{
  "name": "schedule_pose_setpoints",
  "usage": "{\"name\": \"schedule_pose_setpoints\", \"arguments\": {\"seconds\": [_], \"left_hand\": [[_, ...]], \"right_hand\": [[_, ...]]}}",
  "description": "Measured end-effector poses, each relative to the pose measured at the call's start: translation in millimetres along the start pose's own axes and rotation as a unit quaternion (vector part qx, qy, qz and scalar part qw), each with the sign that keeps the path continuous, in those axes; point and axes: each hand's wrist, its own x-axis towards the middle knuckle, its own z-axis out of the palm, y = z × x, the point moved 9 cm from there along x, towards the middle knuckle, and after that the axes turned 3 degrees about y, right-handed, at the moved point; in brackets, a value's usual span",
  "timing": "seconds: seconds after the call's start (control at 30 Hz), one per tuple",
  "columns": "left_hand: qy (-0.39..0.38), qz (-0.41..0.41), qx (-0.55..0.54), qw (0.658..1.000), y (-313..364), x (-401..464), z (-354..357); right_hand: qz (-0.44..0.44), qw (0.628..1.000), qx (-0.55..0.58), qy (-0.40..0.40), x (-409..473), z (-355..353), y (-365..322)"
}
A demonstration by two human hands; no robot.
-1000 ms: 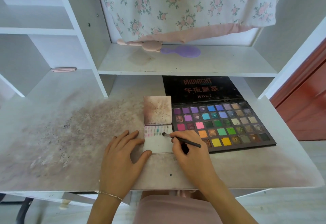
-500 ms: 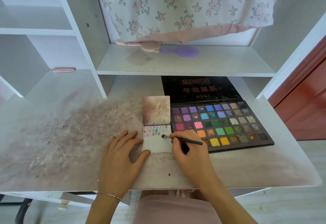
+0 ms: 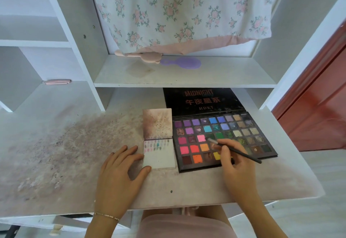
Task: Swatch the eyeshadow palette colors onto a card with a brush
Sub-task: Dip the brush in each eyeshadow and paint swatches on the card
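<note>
Now the right hand (image 3: 236,164) is pinching the brush (image 3: 234,150) over the palette (image 3: 222,140) at centre right, ideally loading lightly, while the left hand (image 3: 119,172), fingers flat, is steadying the card (image 3: 159,160).

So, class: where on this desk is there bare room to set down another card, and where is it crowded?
Free: the stained desk left of the left hand, and the front strip between both hands. Crowded: the card touches the eyeshadow palette, where the right hand holds the brush.
</note>
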Motion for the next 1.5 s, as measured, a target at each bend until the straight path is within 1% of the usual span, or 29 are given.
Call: {"name": "schedule_pose_setpoints", "arguments": {"seconds": [0.1, 0.27, 0.37, 0.43, 0.57, 0.73, 0.87, 1.07, 1.17, 1.4, 1.5], "left_hand": [[-0.004, -0.006, -0.005, 1.0, -2, 0, 1], [-0.012, -0.01, -0.002, 1.0, -2, 1, 2], [-0.015, -0.012, -0.005, 1.0, -1, 1, 1], [-0.015, -0.013, -0.009, 1.0, -1, 1, 0], [-0.016, -0.015, -0.009, 1.0, -1, 1, 0], [-0.012, -0.016, -0.006, 1.0, 1, 1, -2], [-0.014, -0.014, -0.005, 1.0, 2, 1, -2], [-0.012, -0.012, -0.004, 1.0, 1, 1, -2], [-0.007, -0.008, -0.014, 1.0, 2, 2, -4], [-0.005, -0.008, -0.016, 1.0, 3, 1, -5], [-0.003, -0.005, -0.016, 1.0, 2, 2, -5]], "right_hand": [[0.017, 0.999, -0.025, 0.035, 11, -31, 16], [0.053, 0.987, -0.082, 0.125, 31, -78, 38], [0.077, 0.982, -0.099, 0.144, 42, -85, 43], [0.082, 0.981, -0.113, 0.133, 49, -83, 45], [0.064, 0.983, -0.147, 0.094, 56, -76, 48], [0.06, 0.981, -0.167, 0.079, 56, -74, 55], [0.064, 0.979, -0.186, 0.052, 58, -70, 60], [0.058, 0.981, -0.173, 0.067, 57, -73, 56], [0.058, 0.982, -0.171, 0.05, 58, -69, 56], [0.059, 0.985, -0.157, 0.042, 58, -68, 54], [0.061, 0.984, -0.153, 0.063, 56, -72, 53]]}}
